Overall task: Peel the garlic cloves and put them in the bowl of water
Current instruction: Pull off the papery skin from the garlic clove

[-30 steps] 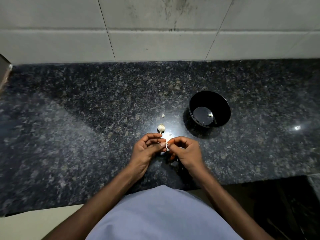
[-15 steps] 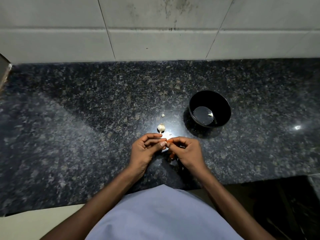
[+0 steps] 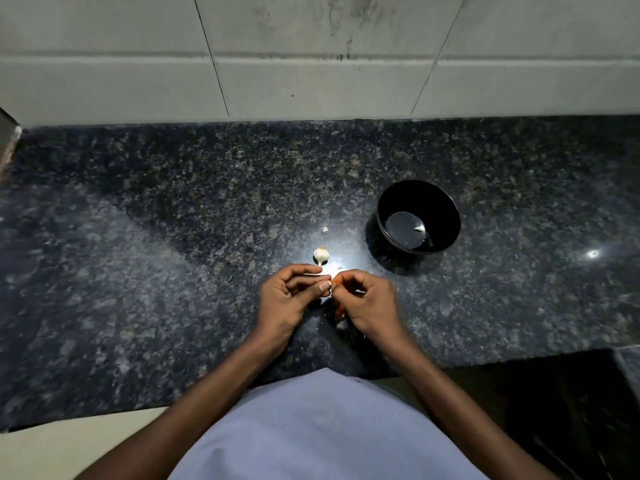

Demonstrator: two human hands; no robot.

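Little has moved; left hand and right hand still pinch one small pale clove.

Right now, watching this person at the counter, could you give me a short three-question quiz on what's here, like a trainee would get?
1. True or false: the black bowl stands to the right of both hands.
2. What lies on the countertop just beyond the left hand?
A. a knife
B. a garlic bulb
C. a spoon
3. Fill in: the left hand and right hand meet at the fingertips, pinching something small and ____.

Key: 1 true; 2 B; 3 white (probably a garlic clove, mostly hidden).
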